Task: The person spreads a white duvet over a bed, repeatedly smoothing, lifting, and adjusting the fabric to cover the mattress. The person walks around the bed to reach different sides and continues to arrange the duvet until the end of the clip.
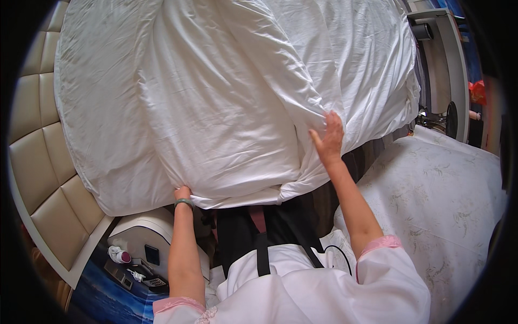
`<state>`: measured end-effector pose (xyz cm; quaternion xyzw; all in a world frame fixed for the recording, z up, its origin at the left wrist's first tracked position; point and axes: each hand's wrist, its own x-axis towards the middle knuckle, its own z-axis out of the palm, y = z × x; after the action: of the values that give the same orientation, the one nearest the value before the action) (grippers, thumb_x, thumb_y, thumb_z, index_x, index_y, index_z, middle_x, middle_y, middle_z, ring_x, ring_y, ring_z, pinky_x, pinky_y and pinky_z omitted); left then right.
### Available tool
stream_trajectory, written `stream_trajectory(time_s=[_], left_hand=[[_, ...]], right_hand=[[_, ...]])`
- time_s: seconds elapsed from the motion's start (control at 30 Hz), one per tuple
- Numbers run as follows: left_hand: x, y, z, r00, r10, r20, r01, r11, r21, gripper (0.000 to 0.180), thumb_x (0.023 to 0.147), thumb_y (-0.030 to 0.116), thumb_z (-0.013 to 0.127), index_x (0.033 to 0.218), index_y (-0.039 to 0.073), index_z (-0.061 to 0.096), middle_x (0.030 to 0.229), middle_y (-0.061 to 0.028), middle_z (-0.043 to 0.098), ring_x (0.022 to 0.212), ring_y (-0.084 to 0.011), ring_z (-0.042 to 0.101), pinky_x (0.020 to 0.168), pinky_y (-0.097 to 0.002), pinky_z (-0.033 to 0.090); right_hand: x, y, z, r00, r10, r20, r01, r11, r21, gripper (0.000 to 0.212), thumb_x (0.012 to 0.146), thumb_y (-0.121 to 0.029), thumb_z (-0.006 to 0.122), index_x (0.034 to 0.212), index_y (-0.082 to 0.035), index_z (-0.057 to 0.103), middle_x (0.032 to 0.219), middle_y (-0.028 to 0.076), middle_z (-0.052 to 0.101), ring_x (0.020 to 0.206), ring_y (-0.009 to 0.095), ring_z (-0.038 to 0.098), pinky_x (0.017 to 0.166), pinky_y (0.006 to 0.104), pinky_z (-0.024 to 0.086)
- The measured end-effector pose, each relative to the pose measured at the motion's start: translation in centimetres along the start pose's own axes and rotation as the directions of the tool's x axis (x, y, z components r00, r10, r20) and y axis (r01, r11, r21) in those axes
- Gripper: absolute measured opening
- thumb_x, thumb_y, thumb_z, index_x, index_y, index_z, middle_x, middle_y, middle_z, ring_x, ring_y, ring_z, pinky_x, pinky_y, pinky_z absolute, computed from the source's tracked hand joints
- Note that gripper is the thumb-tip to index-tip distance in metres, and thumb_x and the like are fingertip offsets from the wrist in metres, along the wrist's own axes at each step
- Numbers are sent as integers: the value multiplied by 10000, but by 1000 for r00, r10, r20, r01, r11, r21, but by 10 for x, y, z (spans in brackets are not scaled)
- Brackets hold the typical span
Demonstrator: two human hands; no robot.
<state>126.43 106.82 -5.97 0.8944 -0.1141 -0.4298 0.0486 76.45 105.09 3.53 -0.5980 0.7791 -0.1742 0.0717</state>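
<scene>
A rumpled white duvet [216,108] lies over the bed in front of me, creased by long folds that run away from my body. At its near edge, left of my middle, my left hand [183,193] is closed on the fabric, with a green bangle [184,203] round the wrist. My right hand [330,135] reaches farther out to the right. Its thumb stands apart from the stretched fingers, and the fingertips touch a raised fold of the duvet.
A cream padded headboard [40,156] borders the bed on the left. Near it stands a bedside table [143,232] with a telephone [154,281]. At right, a pale patterned cloth [431,200] covers a broad surface. A grey cabinet [450,65] stands at the far right.
</scene>
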Motion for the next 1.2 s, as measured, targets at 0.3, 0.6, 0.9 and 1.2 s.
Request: stream_trajectory(time_s=[0.3,0.6,0.9,1.2], left_hand=[[20,-23,12,953,254,-167,-260,966,-12,651,680,23,525,1314,-74,420,1229,-256,539,1165,-356,510,1002,-357,378],[-117,47,23,353,932,79,-929,339,148,737,783,206,686,1395,-9,335,1382,-233,409,1297,-381,374,1086,-458,299],[-130,149,73,667,496,556,-731,583,355,562,806,209,675,1283,28,438,1197,-265,571,1106,-420,559,919,-475,457],[-106,127,46,380,800,464,-925,319,207,586,840,342,654,1331,100,447,1316,-214,497,1225,-377,459,1005,-496,378]], right_hand=[[-61,-82,77,902,362,234,-378,926,22,791,747,-335,738,1375,-40,357,1274,228,505,1191,402,475,990,479,393],[-70,-159,80,767,309,562,-487,850,199,459,790,-306,682,1122,-31,524,931,241,656,864,433,626,770,487,500],[-85,-245,86,802,95,589,-304,915,266,398,776,-164,648,1132,-45,517,1009,202,622,893,395,614,771,493,499],[-80,-233,70,702,219,677,-392,913,111,486,803,-271,663,1189,-68,450,987,227,643,892,428,619,756,516,488]])
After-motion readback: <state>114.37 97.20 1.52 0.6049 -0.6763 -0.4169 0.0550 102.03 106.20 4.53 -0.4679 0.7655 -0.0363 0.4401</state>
